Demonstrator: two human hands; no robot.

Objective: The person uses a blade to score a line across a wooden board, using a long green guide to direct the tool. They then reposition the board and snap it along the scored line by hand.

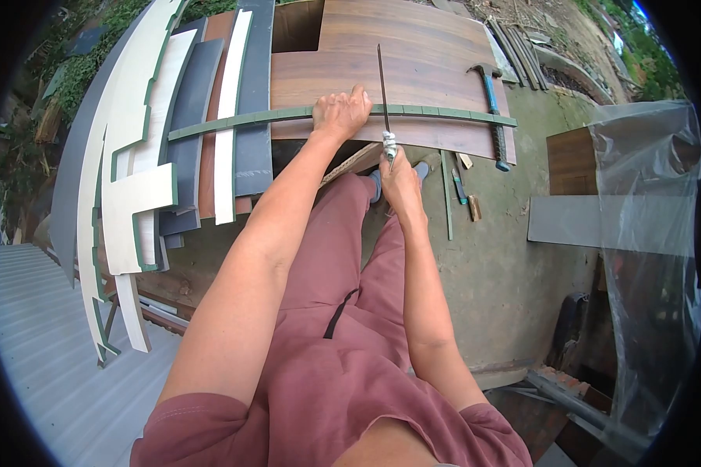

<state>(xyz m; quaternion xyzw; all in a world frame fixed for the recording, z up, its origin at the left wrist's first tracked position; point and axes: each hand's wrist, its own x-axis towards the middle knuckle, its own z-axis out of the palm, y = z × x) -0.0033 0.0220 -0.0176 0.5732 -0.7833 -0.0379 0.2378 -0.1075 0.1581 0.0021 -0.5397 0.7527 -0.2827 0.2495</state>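
Note:
A long narrow green strip (436, 112), with several evenly spaced lines across it, lies crosswise over the wood-grain board (413, 50) and the panels to the left. My left hand (343, 114) is closed over the strip, pressing it near its middle. In my right hand (401, 183) is a saw (382, 86), gripped by a handle with a whitish wrap. Its thin dark blade points away from me and crosses the strip just right of my left hand. Whether the teeth have cut into the strip cannot be seen.
A blue-handled hammer (493, 105) lies across the strip's right part. Below are a utility knife (459, 187), a thin green strip (447, 202) and wood offcuts (473, 208) on the floor. Cut white panels (121, 163) are stacked left; plastic sheeting (654, 179) hangs right.

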